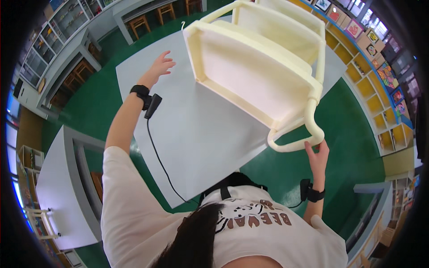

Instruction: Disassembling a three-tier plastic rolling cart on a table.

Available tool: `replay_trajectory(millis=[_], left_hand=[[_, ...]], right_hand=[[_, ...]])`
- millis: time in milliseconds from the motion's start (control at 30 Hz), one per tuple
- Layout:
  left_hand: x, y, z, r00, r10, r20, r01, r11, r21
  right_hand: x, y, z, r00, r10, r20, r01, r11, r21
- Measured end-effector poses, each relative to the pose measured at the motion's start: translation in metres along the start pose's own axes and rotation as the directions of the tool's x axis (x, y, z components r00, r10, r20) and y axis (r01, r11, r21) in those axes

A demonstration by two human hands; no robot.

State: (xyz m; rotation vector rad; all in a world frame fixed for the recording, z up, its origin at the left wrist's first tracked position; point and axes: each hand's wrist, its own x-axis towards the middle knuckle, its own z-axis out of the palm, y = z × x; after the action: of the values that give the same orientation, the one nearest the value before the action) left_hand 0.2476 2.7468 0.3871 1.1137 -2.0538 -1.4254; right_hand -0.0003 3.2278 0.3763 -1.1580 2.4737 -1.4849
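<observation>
A cream plastic tiered rack (250,71) with tray-like shelves and rounded tube posts lies tipped over the table, its nearest tray facing me. My right hand (318,155) has its fingers and thumb closed on the curved tube loop at the rack's near right corner. To the left of the rack, my left hand (161,67) is held over the table with fingers spread, apart from the rack and holding nothing. A small pale hook-shaped piece (182,25) shows at the rack's far left corner. The rack's far side is partly hidden behind its trays.
The grey-white table (201,134) stands on a green floor (286,174). Black wrist devices sit on both my wrists, and a cable (160,161) from the left one trails across the tabletop. Other tables (62,187), wooden stools (139,26) and yellow-backed shelving (367,87) stand around.
</observation>
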Motion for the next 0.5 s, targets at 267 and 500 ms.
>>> replay_trajectory(millis=[267, 500], left_hand=[[0.067, 0.012, 0.028, 0.984, 0.158, 0.084, -0.149, 0.983, -0.104], [0.099, 0.005, 0.036, 0.974, 0.215, 0.069, -0.212, 0.976, -0.04]], right_hand=[[-0.003, -0.036, -0.011, 0.997, 0.038, -0.063, -0.048, 0.985, -0.166], [-0.007, -0.155, -0.054, 0.997, -0.069, -0.018, 0.064, 0.974, -0.218]])
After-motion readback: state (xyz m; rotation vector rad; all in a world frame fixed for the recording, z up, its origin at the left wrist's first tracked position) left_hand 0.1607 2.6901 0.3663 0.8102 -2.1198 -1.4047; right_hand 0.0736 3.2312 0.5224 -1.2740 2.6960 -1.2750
